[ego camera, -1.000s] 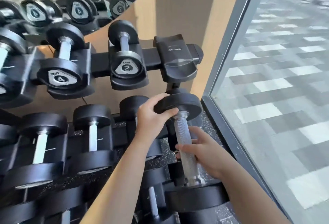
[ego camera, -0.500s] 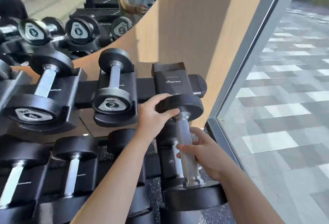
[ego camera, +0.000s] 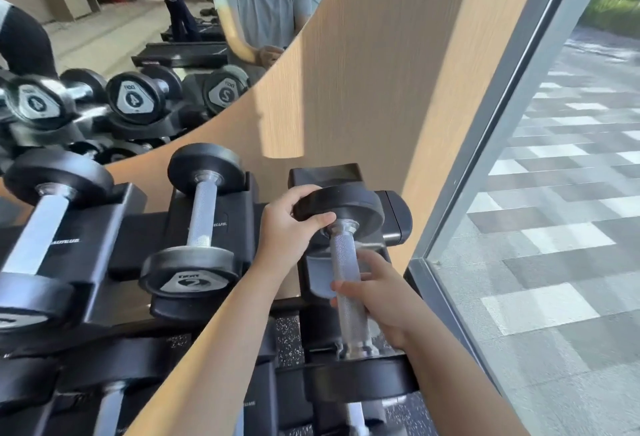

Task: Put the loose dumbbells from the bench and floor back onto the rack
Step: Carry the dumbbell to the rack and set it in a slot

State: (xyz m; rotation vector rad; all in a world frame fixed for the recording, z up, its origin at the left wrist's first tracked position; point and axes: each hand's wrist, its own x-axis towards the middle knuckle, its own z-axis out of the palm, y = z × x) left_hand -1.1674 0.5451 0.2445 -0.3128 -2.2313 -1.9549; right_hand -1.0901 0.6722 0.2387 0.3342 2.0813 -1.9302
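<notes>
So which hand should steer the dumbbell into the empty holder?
Probably the left hand: it grips the dumbbell by its far head, at the empty holder; the right hand holds the handle.

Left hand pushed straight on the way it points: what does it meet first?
Probably the empty black cradle just behind the dumbbell, whose far end the left hand grips; depth is unclear.

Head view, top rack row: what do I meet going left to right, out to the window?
Large dumbbell → dumbbell marked 2 → left hand → held dumbbell → window.
</notes>
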